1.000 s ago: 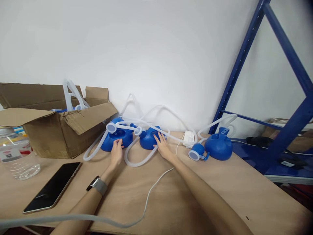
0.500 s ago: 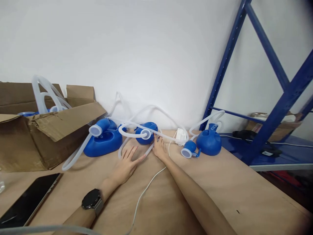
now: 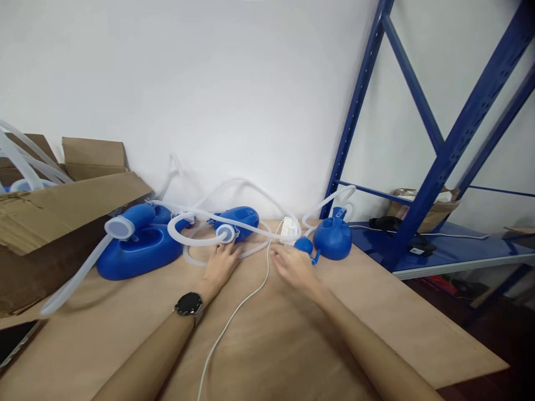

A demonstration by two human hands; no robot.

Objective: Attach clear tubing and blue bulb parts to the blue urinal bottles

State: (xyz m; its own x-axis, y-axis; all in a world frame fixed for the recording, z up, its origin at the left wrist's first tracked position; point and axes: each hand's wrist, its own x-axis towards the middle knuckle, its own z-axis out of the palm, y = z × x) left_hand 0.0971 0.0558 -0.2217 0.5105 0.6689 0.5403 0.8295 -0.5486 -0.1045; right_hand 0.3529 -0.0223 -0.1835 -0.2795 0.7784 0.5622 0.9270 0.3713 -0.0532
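My left hand [image 3: 222, 264] reaches to the front of the middle blue urinal bottle [image 3: 240, 218], fingers stretched forward just below its white-rimmed mouthpiece [image 3: 226, 234]; the fingertips are partly hidden. A translucent hose [image 3: 196, 241] loops around that bottle. My right hand [image 3: 296, 269] is beside the white cable, in front of a white plug block [image 3: 289, 230], its fingers smeared by motion. Just behind it lies a blue mouthpiece [image 3: 304, 244], partly covered by the hand. The right blue bottle [image 3: 333, 238] stands upright. Another blue bottle [image 3: 137, 253] lies to the left.
At the left, an open cardboard box [image 3: 37, 250] holds more hoses. A phone [image 3: 16, 341] lies at the table's left side. The white cable [image 3: 234, 317] crosses the wooden table [image 3: 267, 356]. Blue metal shelving [image 3: 359, 100] stands at the right, against the wall.
The view has turned right. My left hand has moved forward to the middle bottle's mouthpiece. My right hand has left the hose near that bottle and moved right, toward the blue mouthpiece.
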